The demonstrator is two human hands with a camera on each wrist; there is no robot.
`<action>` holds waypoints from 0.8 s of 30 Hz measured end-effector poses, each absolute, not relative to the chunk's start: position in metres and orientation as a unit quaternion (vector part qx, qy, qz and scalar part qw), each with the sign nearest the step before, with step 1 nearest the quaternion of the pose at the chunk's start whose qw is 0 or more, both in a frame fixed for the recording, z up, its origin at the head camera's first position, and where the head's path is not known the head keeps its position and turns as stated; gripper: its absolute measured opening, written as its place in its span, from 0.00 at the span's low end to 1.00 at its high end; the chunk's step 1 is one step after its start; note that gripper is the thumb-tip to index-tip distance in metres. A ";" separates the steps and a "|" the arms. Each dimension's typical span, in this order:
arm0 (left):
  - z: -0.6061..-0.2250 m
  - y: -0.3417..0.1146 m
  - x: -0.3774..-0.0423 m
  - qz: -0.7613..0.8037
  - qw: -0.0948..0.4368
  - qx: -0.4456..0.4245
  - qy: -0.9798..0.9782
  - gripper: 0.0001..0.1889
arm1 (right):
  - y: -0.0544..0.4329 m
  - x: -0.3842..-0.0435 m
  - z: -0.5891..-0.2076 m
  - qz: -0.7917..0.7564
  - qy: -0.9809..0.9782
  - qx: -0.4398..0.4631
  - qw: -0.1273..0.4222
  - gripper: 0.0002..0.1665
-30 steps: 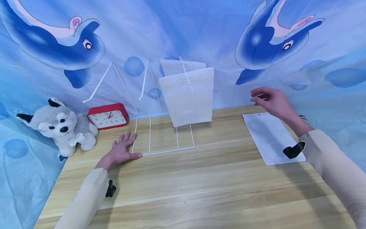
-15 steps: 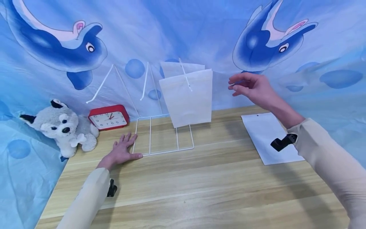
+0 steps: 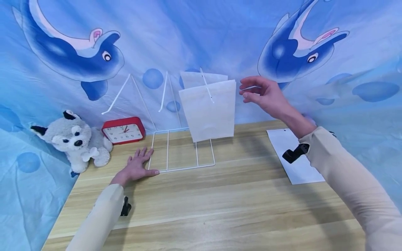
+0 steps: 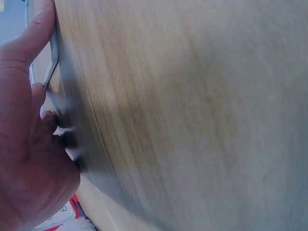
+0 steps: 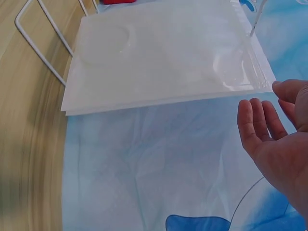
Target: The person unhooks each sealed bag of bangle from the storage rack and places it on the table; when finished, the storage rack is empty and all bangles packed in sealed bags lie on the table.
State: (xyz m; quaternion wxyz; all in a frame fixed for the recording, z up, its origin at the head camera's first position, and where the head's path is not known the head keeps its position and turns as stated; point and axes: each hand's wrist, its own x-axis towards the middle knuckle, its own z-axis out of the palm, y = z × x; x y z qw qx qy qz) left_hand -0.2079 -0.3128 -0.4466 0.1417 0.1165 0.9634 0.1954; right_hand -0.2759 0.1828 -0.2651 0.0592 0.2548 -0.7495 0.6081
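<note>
A white wire rack (image 3: pixel 188 168) stands on the table, with slanted prongs rising from its back. My left hand (image 3: pixel 136 168) rests at the left end of its base, fingers spread and thumb along the front corner. From the right prong hang two flat white packets, a front one (image 3: pixel 208 115) and one behind (image 3: pixel 188 78), largely hidden. My right hand (image 3: pixel 267 96) is raised beside their right edges, fingers loosely bent and holding nothing. In the right wrist view its thumb (image 5: pixel 288 89) is right at the packet's upper corner. The other two prongs carry nothing.
Another flat white packet (image 3: pixel 303 171) with a small hole lies on the right of the table, partly under my forearm. A red clock (image 3: pixel 124 131) and a plush husky (image 3: pixel 73 141) sit back left. A dolphin-printed blue sheet (image 3: pixel 226 42) hangs behind.
My right hand has moved left from above the packet on the table to the side of the hanging packets. The left hand has stayed on the rack's base.
</note>
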 end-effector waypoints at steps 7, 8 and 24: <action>-0.447 -0.312 -0.207 0.196 0.138 0.115 0.964 0.57 | 0.175 -0.277 -0.264 0.622 -0.736 0.261 0.055 0.24; -0.446 -0.312 -0.207 0.197 0.138 0.115 0.964 0.57 | 0.174 -0.278 -0.264 0.624 -0.734 0.261 0.056 0.24; -0.444 -0.313 -0.202 0.199 0.139 0.111 0.964 0.57 | 0.164 -0.279 -0.265 0.598 -0.760 0.240 0.081 0.21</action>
